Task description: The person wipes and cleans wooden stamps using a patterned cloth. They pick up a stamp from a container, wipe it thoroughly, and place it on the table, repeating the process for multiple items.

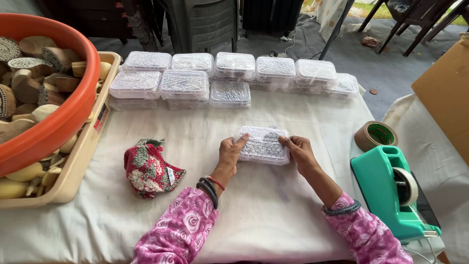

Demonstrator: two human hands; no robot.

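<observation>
- Bubble-wrapped parcel sat on the white cloth-covered table, roughly centre, just in front of the person and well apart from the finished ones at the back.
- Left hand was clamped on the parcel's left end, thumb on top, fingers curled round the edge w/ the wrap pinched under them.
- Right hand gripped the right end the same way, thumb and fingertips pressing the wrap down on the corner.
- Both hands closed on the parcel; neither spread flat.
- To do this step well, in my view: keep the wrap pulled taut across the top, fold the loose ends flat under, no bulges, and hold one end pinned w/ a thumb so the other hand can go for tape w/o the wrap springing open.
- Teal tape dispenser stood near the right forearm, an easy reach; brown tape roll lay just behind it.
- Wrapped packs were stacked in rows along the far table edge, some two high.
- Orange tub w/ carved wooden blocks sat at left in a beige tray.
- Red-green knitted cloth lay left of the left arm, not touching the parcel.
- Cardboard sheet leaned at far right.
</observation>
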